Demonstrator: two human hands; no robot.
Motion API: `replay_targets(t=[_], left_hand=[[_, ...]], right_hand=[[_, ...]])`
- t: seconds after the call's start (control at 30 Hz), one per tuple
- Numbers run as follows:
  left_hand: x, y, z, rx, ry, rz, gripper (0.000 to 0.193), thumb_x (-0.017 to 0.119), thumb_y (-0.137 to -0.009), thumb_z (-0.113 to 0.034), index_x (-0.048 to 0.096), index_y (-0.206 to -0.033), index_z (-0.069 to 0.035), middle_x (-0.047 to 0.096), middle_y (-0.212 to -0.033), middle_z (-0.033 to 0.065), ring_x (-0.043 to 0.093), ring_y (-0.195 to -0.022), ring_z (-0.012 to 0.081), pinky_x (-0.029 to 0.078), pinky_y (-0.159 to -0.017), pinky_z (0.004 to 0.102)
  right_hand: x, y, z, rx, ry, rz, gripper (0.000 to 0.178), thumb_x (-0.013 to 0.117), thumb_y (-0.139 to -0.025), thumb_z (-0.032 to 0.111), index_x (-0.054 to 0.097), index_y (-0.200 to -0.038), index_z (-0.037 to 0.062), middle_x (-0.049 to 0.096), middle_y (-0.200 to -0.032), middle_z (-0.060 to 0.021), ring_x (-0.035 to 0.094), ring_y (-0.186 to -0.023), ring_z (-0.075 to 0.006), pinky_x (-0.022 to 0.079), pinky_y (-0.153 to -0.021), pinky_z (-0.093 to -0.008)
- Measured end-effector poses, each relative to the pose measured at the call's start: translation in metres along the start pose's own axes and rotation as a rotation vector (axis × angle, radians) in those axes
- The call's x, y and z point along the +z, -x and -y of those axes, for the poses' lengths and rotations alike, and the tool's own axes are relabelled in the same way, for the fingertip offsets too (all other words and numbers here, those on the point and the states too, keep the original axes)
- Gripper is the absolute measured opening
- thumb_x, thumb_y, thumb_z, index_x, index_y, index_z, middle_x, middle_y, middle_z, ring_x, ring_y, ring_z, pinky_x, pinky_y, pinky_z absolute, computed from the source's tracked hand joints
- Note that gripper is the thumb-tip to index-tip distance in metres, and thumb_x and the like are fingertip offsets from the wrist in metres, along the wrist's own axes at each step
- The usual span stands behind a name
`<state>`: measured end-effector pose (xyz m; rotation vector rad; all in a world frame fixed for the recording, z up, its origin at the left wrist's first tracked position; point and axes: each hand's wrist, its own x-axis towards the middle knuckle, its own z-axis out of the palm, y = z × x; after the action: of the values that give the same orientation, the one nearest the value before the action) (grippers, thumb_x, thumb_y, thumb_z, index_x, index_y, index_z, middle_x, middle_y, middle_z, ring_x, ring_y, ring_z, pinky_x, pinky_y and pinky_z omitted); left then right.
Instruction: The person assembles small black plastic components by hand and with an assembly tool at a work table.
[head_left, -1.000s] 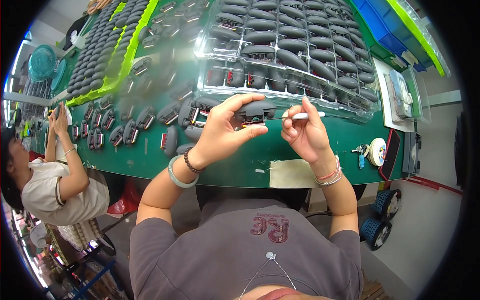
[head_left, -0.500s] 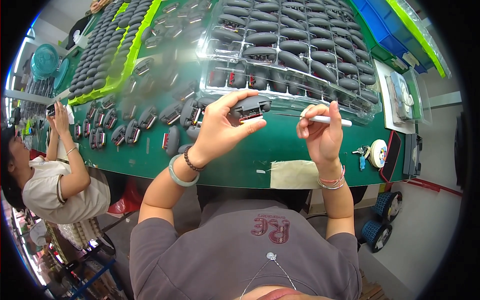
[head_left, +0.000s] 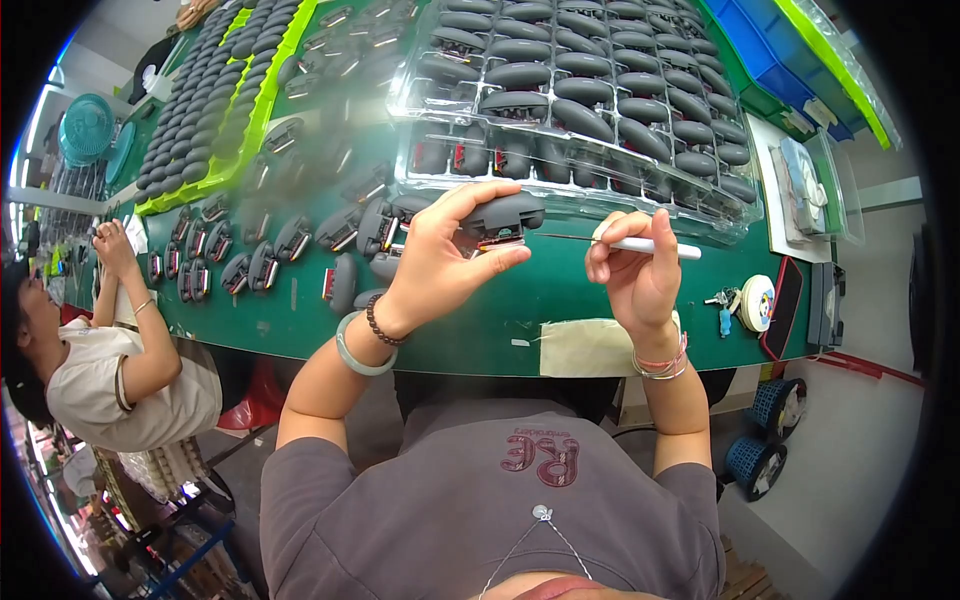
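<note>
My left hand grips a dark grey rounded plastic housing between thumb and fingers, raised over the green table. Its underside shows a small circuit board and a strip of red. In my right hand is a white-handled tool with a thin, needle-like metal shaft. That shaft points left at the housing, its tip close to the housing's right side; whether they touch I cannot tell. Behind both hands stands a clear plastic tray filled with rows of similar grey housings.
Loose housings lie across the green table on the left, before a lime-green tray. A cream cloth, keys, a round case and a phone lie right. A co-worker sits at left.
The tool has shifted slightly left, nearer the housing, which has turned a little in my left hand. The co-worker's hands have moved lower.
</note>
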<state>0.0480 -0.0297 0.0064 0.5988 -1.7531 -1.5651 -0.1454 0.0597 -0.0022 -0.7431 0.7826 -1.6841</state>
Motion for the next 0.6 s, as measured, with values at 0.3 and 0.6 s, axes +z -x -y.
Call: replay_targets(t=[0.3, 0.6], left_hand=[[0.0044, -0.0002, -0.0020, 0.050, 0.048, 0.017, 0.046, 0.067, -0.071, 0.002, 0.051, -0.113, 0.001, 0.047, -0.112, 0.0101, 0.053, -0.099, 0.0169, 0.052, -0.081, 0.0276], [0.0033, 0.0020, -0.0035, 0.027, 0.010, 0.061, 0.051, 0.070, -0.070, 0.000, 0.048, -0.117, 0.002, 0.048, -0.111, 0.0088, 0.053, -0.100, 0.0162, 0.048, -0.082, 0.0259]], right_hand=[[0.0053, 0.0037, 0.0022, -0.146, 0.234, 0.106, 0.052, 0.028, -0.095, 0.032, 0.059, -0.078, -0.0060, 0.057, -0.070, -0.0164, 0.052, -0.053, -0.0179, 0.043, -0.051, -0.0253], [0.0065, 0.0025, -0.0003, -0.086, 0.194, 0.107, 0.052, 0.029, -0.095, 0.032, 0.060, -0.078, -0.0055, 0.057, -0.070, -0.0161, 0.053, -0.053, -0.0183, 0.043, -0.051, -0.0262]])
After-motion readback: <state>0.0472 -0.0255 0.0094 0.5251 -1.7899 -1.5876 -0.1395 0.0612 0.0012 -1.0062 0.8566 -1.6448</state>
